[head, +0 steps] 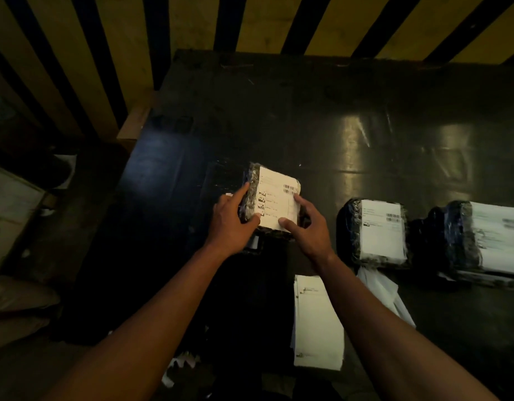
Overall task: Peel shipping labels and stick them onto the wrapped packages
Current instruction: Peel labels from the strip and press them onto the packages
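Note:
A small package wrapped in dark plastic (250, 195) is at the middle of the dark table, with a white shipping label (276, 198) lying across its top. My left hand (231, 221) grips the package's left side, forefinger stretched along its edge. My right hand (306, 224) holds the right side, thumb and forefinger pressed on the label's near and right edges. A stack of white label sheets (316, 322) lies on the table under my right forearm.
Two more wrapped packages with labels on top, one (377, 233) right of my hands and another (487, 241) at the right edge. Loose backing papers (386, 293) lie beside the stack. The dark table (279, 117) ends at a yellow-and-black striped wall (192, 24). Boxes stand low at left.

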